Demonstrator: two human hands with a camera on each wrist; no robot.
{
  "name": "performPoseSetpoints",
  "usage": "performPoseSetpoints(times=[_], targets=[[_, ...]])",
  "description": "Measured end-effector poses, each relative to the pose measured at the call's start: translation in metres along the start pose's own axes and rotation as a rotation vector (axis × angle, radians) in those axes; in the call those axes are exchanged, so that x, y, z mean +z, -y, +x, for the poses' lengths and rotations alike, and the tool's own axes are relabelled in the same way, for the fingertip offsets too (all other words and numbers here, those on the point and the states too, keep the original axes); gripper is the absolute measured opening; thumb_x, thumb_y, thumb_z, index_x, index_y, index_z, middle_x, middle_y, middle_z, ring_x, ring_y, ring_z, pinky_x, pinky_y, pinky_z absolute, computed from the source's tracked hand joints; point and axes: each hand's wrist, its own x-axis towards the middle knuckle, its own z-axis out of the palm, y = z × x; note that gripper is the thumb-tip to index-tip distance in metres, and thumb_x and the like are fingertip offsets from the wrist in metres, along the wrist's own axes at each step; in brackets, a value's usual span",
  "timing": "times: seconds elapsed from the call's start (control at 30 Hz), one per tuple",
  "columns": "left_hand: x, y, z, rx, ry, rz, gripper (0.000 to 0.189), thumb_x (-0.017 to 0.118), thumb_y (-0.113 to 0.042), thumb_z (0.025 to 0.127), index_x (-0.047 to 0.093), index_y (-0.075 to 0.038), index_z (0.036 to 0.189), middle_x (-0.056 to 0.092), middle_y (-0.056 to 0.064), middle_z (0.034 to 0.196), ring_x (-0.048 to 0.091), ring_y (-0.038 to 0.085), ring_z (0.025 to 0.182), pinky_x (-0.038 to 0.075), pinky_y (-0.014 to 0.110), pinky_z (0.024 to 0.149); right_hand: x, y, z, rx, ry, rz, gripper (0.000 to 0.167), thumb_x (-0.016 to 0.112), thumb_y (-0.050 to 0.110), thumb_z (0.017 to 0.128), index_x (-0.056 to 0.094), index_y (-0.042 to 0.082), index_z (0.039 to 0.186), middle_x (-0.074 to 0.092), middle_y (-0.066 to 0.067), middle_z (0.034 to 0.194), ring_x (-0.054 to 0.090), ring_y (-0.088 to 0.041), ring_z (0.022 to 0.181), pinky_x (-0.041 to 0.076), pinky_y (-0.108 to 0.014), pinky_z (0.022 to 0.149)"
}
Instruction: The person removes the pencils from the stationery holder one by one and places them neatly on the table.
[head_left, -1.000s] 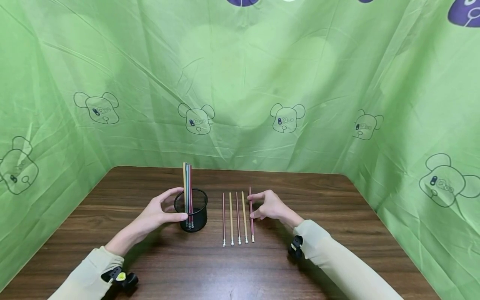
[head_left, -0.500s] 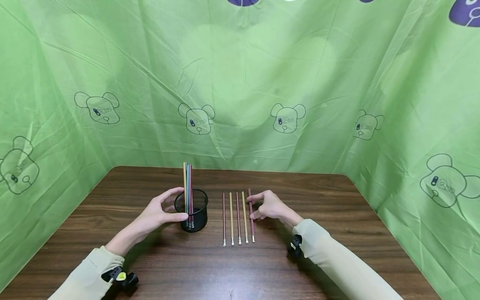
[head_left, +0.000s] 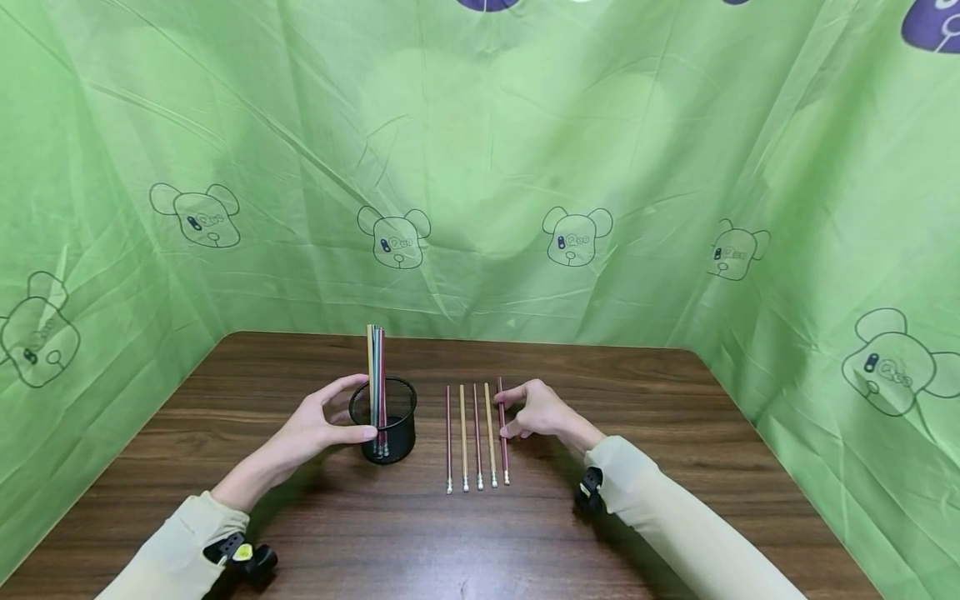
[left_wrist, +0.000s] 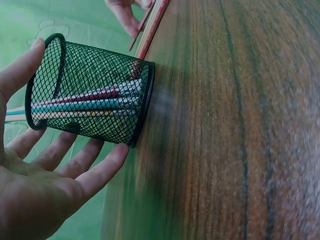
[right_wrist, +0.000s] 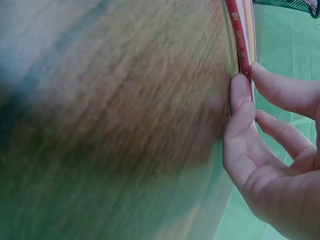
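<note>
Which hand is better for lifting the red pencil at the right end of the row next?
Probably the right hand: it is pinching that red pencil. The left hand is farther away, holding the black mesh cup.

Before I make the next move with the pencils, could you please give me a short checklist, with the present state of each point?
1. Left grip round the black mesh holder: ok.
2. Holder upright on the table: ok.
3. Free space in the holder: ok; its pencils gather at the left side.
4. Right grip pinching the rightmost red pencil: ok.
5. Four other pencils lying apart from one another: ok.
6. Pinched pencil wholly off the table: cannot tell.
</note>
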Motion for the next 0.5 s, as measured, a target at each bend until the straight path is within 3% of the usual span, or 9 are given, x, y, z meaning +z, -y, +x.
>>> performPoseSetpoints(times=[0.5], targets=[[0.0004, 0.0007, 0.0005, 0.011, 0.003, -0.011, 0.083, 0.087, -0.017, 0.089, 0.043, -0.013, 0.159, 0.056, 0.021, 0.147, 0.05, 0.047, 0.137, 0.043, 0.048, 0.104, 0.0024, 0.0053, 0.0053, 0.006, -0.003, -0.087, 0.058, 0.092, -0.008, 0.07, 0.076, 0.002, 0.126, 0.072, -0.011, 0.108, 0.064, -0.014, 0.061, 0.059, -0.032, 0.058]])
